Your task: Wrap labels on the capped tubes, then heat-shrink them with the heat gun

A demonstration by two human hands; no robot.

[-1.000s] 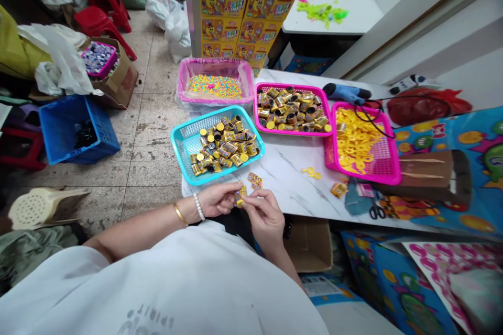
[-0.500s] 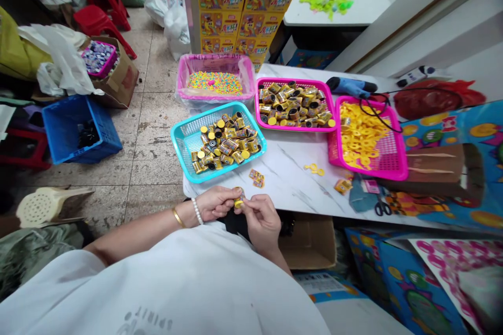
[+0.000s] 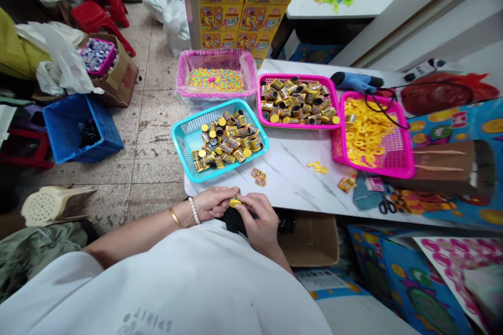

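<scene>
My left hand [image 3: 214,203] and my right hand [image 3: 258,215] meet just off the near edge of a white marble table [image 3: 293,180]. Between their fingers is a small yellow piece [image 3: 235,202], mostly hidden by them. Just beyond my hands lie small yellow-and-red printed labels [image 3: 258,177]. Farther up, a turquoise mesh basket [image 3: 188,138] holds several yellow-wrapped cylinders and loose yellow caps. To its right, a pink basket [image 3: 298,125] holds more cylinders, and a second pink basket [image 3: 377,174] holds yellow rings.
Behind the baskets stand a pink tub of coloured beads [image 3: 215,79] and stacked yellow cartons [image 3: 247,5]. On the table's right are a blue tool with a black cord [image 3: 356,81] and scissors [image 3: 387,207]. A blue crate [image 3: 82,128] sits on the tiled floor.
My hands have drawn closer around the yellow piece, which shows less now. The whole scene has shifted slightly as my head moved.
</scene>
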